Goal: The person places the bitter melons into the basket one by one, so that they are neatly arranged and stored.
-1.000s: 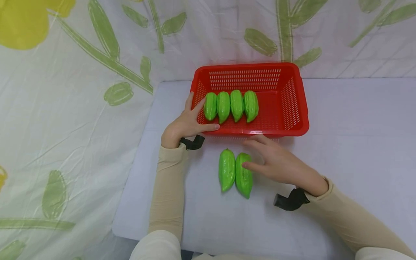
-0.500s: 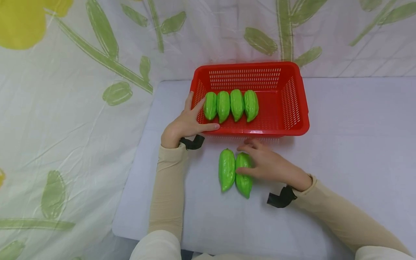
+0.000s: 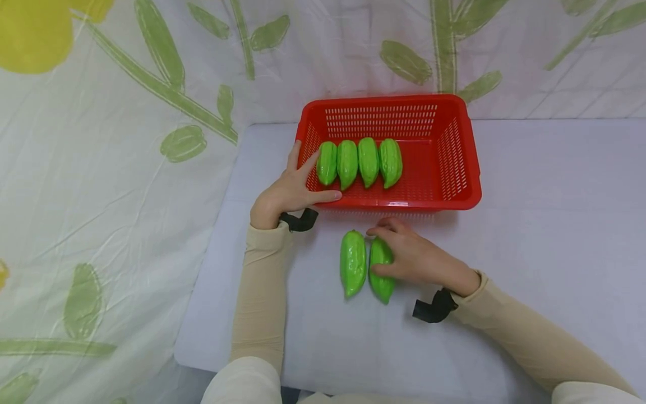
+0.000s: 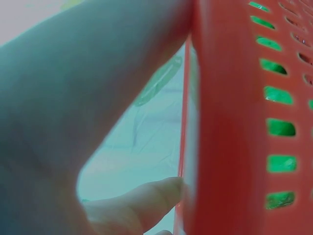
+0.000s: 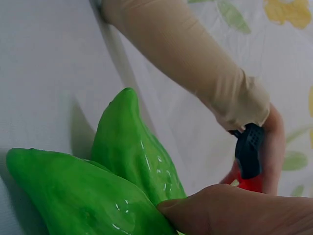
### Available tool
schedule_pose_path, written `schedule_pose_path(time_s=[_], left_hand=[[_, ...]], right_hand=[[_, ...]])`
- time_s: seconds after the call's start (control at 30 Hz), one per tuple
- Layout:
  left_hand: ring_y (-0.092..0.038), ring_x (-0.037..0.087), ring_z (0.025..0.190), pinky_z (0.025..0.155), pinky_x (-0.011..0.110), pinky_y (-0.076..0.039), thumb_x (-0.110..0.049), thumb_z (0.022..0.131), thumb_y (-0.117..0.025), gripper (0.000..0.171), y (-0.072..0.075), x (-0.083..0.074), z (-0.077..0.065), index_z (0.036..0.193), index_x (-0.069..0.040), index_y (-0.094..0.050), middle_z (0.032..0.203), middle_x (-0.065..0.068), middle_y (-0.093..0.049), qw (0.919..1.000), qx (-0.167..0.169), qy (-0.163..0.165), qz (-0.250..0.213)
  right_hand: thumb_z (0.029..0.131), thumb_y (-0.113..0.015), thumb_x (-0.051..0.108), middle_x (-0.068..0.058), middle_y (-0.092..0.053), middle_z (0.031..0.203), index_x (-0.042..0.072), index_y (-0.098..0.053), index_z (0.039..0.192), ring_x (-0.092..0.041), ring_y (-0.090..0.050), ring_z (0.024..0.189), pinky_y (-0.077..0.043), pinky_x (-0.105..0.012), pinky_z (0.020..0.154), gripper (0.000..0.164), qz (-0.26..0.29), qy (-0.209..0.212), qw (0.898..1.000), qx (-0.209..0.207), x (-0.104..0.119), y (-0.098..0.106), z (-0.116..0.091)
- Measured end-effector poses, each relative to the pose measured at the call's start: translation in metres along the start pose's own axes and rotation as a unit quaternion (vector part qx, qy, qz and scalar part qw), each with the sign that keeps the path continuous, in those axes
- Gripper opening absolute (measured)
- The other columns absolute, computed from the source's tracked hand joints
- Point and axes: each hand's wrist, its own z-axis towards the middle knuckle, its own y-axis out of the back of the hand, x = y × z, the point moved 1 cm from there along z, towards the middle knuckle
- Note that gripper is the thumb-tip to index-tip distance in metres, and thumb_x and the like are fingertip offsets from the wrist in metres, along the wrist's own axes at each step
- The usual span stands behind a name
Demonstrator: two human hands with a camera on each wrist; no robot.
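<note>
Right hand (image 3: pixel 421 258) pinching a green fruit (image 3: pixel 381 287), partly covering it, left hand (image 3: pixel 286 195) spread wide on the near-left corner of a red basket (image 3: pixel 419 205), some fingers hidden.

Looks like a screened-off work nook, prob. a staged rec. spot indoors; can't tell if in a home, lab or office. Judging by: white wrinkled sheeting (image 3: pixel 126 213) w/ big yel. flower (image 3: pixel 35 33) & grn. leaf prints (image 3: pixel 406 62), hung at back & running down the view's L side; same sort of print in bkgd of R wrist view. Pale surface (image 3: pixel 545 224) w/ rounded near corner, far edge meeting the rear sheeting. Blk. strapped-on devices (image 3: pixel 299 220) at both wrists, fitting a rec. set-up. Red slotted basket (image 3: pixel 424 168) & glossy grn. fruit-like pcs (image 3: pixel 368 161), plastic-looking, prop-style.
</note>
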Motion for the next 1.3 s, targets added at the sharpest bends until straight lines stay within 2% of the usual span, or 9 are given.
schedule_pose_path(time_s=[0.33, 0.6, 0.83, 1.0, 1.3], left_hand=[[-0.018, 0.043, 0.159, 0.120, 0.060, -0.036, -0.066, 0.085, -0.074, 0.112, 0.002, -0.002, -0.001, 0.169, -0.031, -0.009, 0.173, -0.004, 0.026, 1.0000, 0.003, 0.003, -0.001], [-0.017, 0.043, 0.159, 0.120, 0.061, -0.036, -0.067, 0.085, -0.074, 0.112, 0.002, -0.002, 0.000, 0.169, -0.032, -0.009, 0.173, -0.004, 0.026, 1.0000, 0.002, 0.004, -0.002], [-0.018, 0.043, 0.159, 0.120, 0.061, -0.037, -0.066, 0.085, -0.074, 0.111, 0.002, -0.001, 0.001, 0.169, -0.032, -0.010, 0.172, -0.004, 0.026, 1.0000, 0.003, 0.006, 0.000], [-0.019, 0.044, 0.159, 0.119, 0.061, -0.037, -0.067, 0.085, -0.074, 0.111, 0.002, -0.002, 0.000, 0.169, -0.032, -0.010, 0.173, -0.003, 0.026, 1.0000, 0.002, 0.004, 0.000], [-0.018, 0.044, 0.159, 0.120, 0.061, -0.037, -0.066, 0.085, -0.074, 0.111, 0.001, 0.000, 0.000, 0.169, -0.032, -0.009, 0.172, -0.003, 0.027, 1.0000, 0.003, 0.002, 0.001]], right_hand=[[0.085, -0.081, 0.020, -0.018, -0.055, 0.140, 0.007, -0.062, 0.140, -0.032, -0.053, 0.123, -0.054, -0.051, 0.099, 0.059, 0.003, -0.011, 1.000, -0.006, -0.006, 0.007, 0.004], [0.085, -0.080, 0.020, -0.018, -0.055, 0.142, 0.006, -0.063, 0.139, -0.033, -0.054, 0.123, -0.052, -0.049, 0.100, 0.058, 0.002, 0.001, 1.000, -0.009, -0.008, 0.008, 0.006], [0.086, -0.080, 0.019, -0.017, -0.055, 0.142, 0.004, -0.060, 0.143, -0.031, -0.055, 0.121, -0.053, -0.048, 0.099, 0.062, 0.000, -0.001, 1.000, -0.008, -0.005, 0.013, 0.005], [0.086, -0.081, 0.019, -0.016, -0.056, 0.142, 0.002, -0.060, 0.143, -0.032, -0.056, 0.123, -0.053, -0.050, 0.101, 0.063, -0.006, 0.012, 1.000, -0.015, -0.001, 0.016, 0.002], [0.086, -0.080, 0.019, -0.012, -0.056, 0.140, 0.004, -0.060, 0.143, -0.029, -0.055, 0.124, -0.056, -0.046, 0.095, 0.062, -0.009, 0.041, 0.999, -0.030, 0.009, 0.023, -0.009]])
